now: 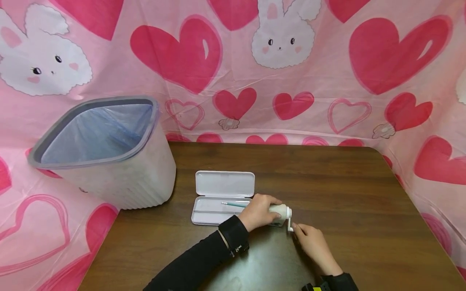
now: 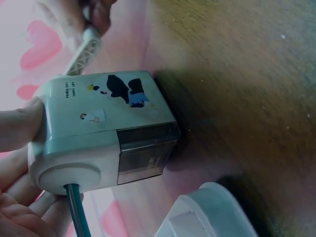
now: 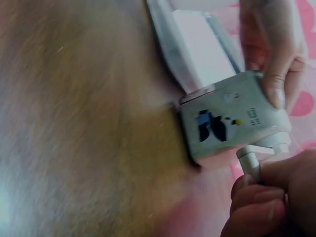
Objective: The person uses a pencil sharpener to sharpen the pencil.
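A pale green crank pencil sharpener with panda pictures and a dark see-through shavings drawer stands on the table. My left hand grips it from above, thumb on one side and fingers on the other. A teal pencil sticks out of the sharpener's round front; in the head view its pale end points left. On the opposite side, my right hand pinches the knob of the white crank between thumb and fingers. The pencil's tip is hidden inside the sharpener.
Left of the sharpener lies an open white pencil case, its lid folded back. A white trash bin with a grey rim and blue liner stands at the back left of the wooden table. Behind hangs a pink heart-and-rabbit cloth.
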`<state>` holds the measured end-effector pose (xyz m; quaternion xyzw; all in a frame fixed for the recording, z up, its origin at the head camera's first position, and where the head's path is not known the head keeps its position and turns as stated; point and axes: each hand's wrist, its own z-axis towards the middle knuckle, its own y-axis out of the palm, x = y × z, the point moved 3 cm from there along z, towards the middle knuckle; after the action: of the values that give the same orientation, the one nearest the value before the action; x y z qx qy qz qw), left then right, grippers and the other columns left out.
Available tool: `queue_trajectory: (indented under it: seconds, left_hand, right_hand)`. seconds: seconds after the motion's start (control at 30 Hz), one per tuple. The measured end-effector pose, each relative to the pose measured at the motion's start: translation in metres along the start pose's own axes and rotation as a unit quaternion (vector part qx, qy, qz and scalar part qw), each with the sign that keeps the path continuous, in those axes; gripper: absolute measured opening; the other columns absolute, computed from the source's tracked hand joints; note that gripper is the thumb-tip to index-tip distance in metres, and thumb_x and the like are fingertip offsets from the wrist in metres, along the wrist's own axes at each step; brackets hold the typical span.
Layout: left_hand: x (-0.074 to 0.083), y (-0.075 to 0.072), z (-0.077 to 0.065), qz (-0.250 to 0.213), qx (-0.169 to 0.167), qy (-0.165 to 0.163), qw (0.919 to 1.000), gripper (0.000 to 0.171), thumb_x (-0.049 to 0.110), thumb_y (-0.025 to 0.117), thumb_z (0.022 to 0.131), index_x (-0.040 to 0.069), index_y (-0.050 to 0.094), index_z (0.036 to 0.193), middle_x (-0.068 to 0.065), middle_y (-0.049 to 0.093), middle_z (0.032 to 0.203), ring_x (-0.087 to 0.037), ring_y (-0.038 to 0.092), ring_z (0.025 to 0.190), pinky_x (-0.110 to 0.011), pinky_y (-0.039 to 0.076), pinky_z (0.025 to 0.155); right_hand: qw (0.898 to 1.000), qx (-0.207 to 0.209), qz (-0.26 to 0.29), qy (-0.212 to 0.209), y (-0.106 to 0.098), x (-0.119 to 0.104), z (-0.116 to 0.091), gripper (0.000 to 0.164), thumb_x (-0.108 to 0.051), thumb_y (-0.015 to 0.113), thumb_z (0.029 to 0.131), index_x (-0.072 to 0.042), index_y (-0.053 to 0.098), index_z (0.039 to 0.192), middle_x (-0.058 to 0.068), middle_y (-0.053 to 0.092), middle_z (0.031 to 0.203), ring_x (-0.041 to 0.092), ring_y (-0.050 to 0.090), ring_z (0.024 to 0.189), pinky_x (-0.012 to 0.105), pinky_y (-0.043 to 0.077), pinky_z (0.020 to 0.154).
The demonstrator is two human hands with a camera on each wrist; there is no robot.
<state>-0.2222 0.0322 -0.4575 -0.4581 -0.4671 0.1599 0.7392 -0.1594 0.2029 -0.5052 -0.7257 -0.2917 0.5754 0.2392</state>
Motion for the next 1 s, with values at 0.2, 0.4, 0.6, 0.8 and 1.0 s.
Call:
queue_trajectory:
  seconds: [0.2, 0.4, 0.6, 0.8, 1.0]
  left_hand:
    - [0.001, 0.002, 0.0, 0.005, 0.001, 0.008, 1.0, 0.034, 0.022, 0.078, 0.078, 0.011, 0.072, 0.109, 0.0, 0.071, 0.105, -0.007, 0.064, 0.095, -0.017, 0.048, 0.078]
    - [0.001, -0.002, 0.004, 0.026, -0.003, 0.025, 0.9993, 0.032, 0.02, 0.077, 0.078, 0.01, 0.072, 0.109, 0.0, 0.071, 0.104, -0.009, 0.064, 0.095, -0.018, 0.048, 0.081]
    - [0.003, -0.006, 0.007, 0.05, -0.024, 0.061, 0.9966, 0.032, 0.016, 0.077, 0.078, 0.009, 0.071, 0.109, -0.001, 0.071, 0.104, -0.009, 0.064, 0.094, -0.018, 0.048, 0.08]
    - [0.003, -0.007, 0.01, 0.063, -0.031, 0.067, 0.9953, 0.031, 0.018, 0.075, 0.081, 0.009, 0.07, 0.111, 0.0, 0.071, 0.104, -0.009, 0.065, 0.093, -0.019, 0.049, 0.08]
    - [0.004, -0.005, 0.011, 0.077, -0.043, 0.071, 0.9935, 0.031, 0.02, 0.073, 0.084, 0.01, 0.069, 0.113, 0.0, 0.07, 0.104, -0.009, 0.065, 0.093, -0.02, 0.05, 0.079]
  right_hand:
    - [0.986, -0.024, 0.157, 0.046, -0.006, -0.004, -0.008, 0.04, -0.027, 0.048, 0.1, 0.0, 0.051, 0.07, -0.001, 0.043, 0.054, 0.011, 0.038, 0.043, 0.025, 0.034, 0.041]
    - [0.976, -0.03, 0.21, 0.045, -0.018, -0.017, -0.003, 0.038, -0.026, 0.043, 0.102, 0.004, 0.049, 0.079, 0.001, 0.042, 0.059, 0.013, 0.039, 0.046, 0.025, 0.036, 0.044]
    - [0.985, -0.012, 0.169, 0.027, -0.029, -0.032, 0.011, 0.038, -0.028, 0.038, 0.103, 0.004, 0.053, 0.087, 0.001, 0.046, 0.064, 0.013, 0.044, 0.052, 0.026, 0.04, 0.047]
    - [0.993, -0.005, 0.12, 0.003, -0.04, -0.041, 0.031, 0.039, -0.028, 0.036, 0.104, 0.003, 0.053, 0.087, 0.002, 0.046, 0.066, 0.016, 0.045, 0.056, 0.027, 0.04, 0.051]
    - [0.995, 0.011, 0.098, -0.001, -0.042, -0.042, 0.039, 0.04, -0.031, 0.036, 0.103, -0.001, 0.053, 0.084, 0.001, 0.046, 0.063, 0.016, 0.045, 0.054, 0.028, 0.037, 0.051]
